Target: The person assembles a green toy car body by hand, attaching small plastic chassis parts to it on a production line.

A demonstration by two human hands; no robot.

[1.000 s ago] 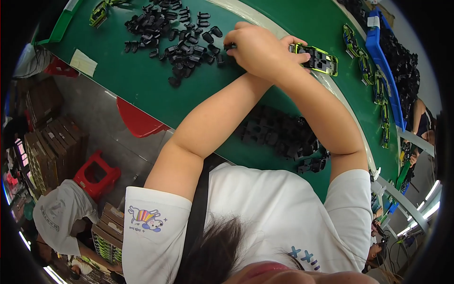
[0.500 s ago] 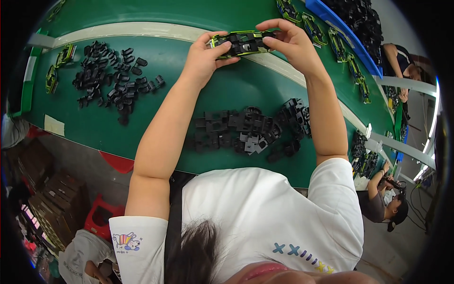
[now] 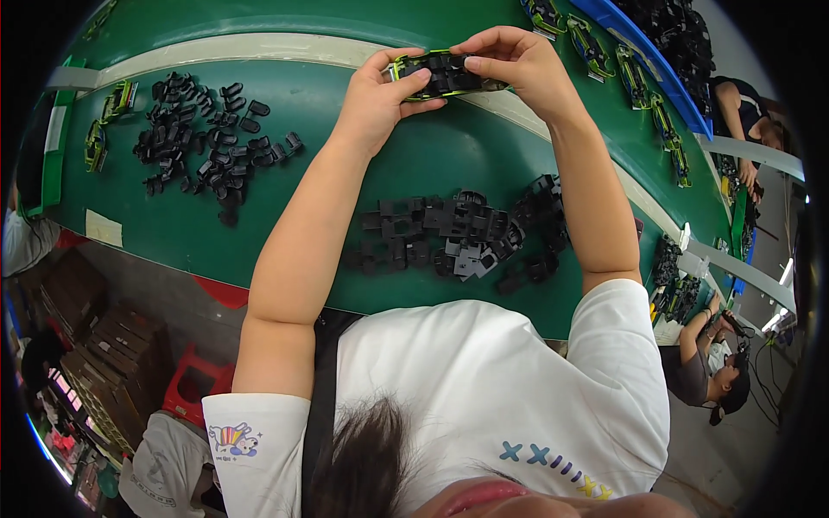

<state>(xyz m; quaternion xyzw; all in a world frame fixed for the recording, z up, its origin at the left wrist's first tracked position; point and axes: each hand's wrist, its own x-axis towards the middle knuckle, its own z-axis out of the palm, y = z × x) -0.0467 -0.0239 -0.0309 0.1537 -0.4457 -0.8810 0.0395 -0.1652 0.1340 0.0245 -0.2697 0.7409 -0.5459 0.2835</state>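
Observation:
Above the far part of the green bench, a toy car body (image 3: 449, 79), black inside with lime-green edges, lies lengthwise between my hands. My left hand (image 3: 378, 102) grips its left end, thumb on top and fingers beneath. My right hand (image 3: 528, 71) is closed at the right part, thumb and fingers pressed on the black inner pieces. Small black seat-shaped parts (image 3: 173, 134) are heaped on the bench to the left. Nearer me, between my forearms, sits a pile of larger black plastic parts (image 3: 471, 220).
A pale strip (image 3: 259, 50) runs along the bench (image 3: 414, 168). More green car bodies (image 3: 590, 47) line the far right beside a blue tray (image 3: 643, 56) of black parts; others (image 3: 117, 102) lie far left. Co-workers (image 3: 704, 367) sit at right. A red stool (image 3: 192, 384) stands below left.
My right thumb and fingers have shifted left along the car body. Black pieces now show mid-body where a greyish spot showed before. My left hand keeps its grip.

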